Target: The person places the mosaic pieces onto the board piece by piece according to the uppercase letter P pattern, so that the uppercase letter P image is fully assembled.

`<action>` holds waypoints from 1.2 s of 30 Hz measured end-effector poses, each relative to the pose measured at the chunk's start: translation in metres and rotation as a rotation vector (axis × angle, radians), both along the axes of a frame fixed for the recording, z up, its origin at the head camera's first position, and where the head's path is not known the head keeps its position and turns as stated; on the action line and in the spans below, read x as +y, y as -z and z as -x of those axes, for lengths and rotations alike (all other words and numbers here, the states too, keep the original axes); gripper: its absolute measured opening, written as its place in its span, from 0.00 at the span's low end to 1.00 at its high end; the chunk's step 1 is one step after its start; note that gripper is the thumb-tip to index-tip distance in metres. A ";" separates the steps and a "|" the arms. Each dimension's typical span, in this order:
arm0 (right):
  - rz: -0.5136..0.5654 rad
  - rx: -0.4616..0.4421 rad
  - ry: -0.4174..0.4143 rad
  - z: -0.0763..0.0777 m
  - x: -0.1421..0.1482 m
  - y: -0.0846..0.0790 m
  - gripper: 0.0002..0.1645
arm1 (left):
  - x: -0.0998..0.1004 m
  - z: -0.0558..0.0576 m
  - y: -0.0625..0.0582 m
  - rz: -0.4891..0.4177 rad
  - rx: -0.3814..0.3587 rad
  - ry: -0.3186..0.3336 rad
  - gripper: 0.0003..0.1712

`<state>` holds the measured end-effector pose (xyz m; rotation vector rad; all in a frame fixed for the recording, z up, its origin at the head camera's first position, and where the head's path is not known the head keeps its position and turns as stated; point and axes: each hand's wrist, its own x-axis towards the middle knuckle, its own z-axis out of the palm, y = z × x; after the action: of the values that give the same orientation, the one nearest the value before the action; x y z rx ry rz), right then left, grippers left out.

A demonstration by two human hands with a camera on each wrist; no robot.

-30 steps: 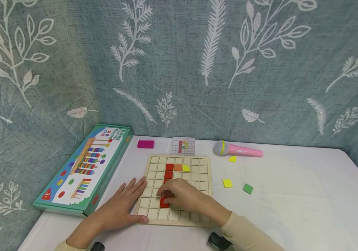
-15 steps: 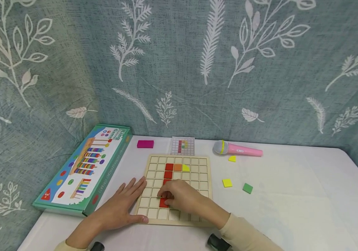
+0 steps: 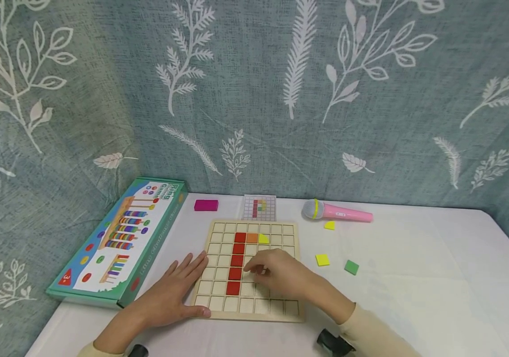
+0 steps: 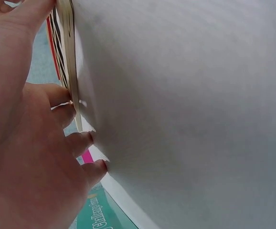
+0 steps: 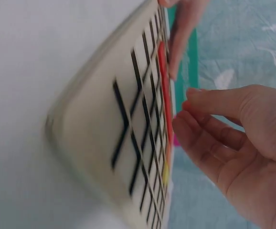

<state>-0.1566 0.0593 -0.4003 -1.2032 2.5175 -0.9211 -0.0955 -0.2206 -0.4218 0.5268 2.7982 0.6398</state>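
A wooden grid board (image 3: 249,316) lies on the white table. Down its left-centre runs a column of several red square tiles (image 3: 233,288). Beside the top one sit an orange tile (image 3: 252,238) and a rounded yellow piece (image 3: 263,239). My left hand (image 3: 171,296) steadies the board, fingers spread at its left edge and thumb on its near left corner. Over the board, just right of the red column, hovers my right hand (image 3: 281,271); its fingers are loosely bent and nothing shows between them. The right wrist view has this hand (image 5: 238,138) above the grid.
Right of the board lie a yellow square tile (image 3: 322,260), a green tile (image 3: 351,267) and a rounded yellow piece (image 3: 329,225). Behind are a pink microphone (image 3: 348,213), a pattern card (image 3: 259,207) and a magenta block (image 3: 206,205). A game box (image 3: 120,243) stands left.
My right hand has lifted off the lower red tiles and shifted right, uncovering the whole red column. The left hand has stayed in place.
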 end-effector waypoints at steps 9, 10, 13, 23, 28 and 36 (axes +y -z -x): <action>0.050 0.017 0.091 0.012 0.065 -0.006 0.13 | 0.000 -0.001 -0.002 -0.009 0.001 0.003 0.66; 0.052 0.031 0.103 0.013 0.074 -0.006 0.13 | 0.000 -0.001 -0.002 -0.010 -0.001 0.001 0.66; 0.048 0.067 0.151 0.017 0.099 -0.005 0.13 | 0.000 -0.001 -0.002 -0.013 -0.009 -0.003 0.66; -0.075 0.073 0.354 0.015 0.167 -0.003 0.19 | 0.001 0.000 -0.002 -0.014 -0.021 -0.005 0.65; -0.112 0.028 0.387 0.010 0.184 0.002 0.19 | 0.001 0.000 -0.002 -0.009 -0.020 -0.005 0.66; -0.079 0.039 0.380 0.010 0.188 0.009 0.16 | 0.000 0.000 -0.001 -0.007 -0.014 -0.006 0.66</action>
<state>-0.1667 0.2471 -0.4091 -0.7380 2.8414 -0.8688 -0.0956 -0.2206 -0.4206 0.5132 2.7869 0.6517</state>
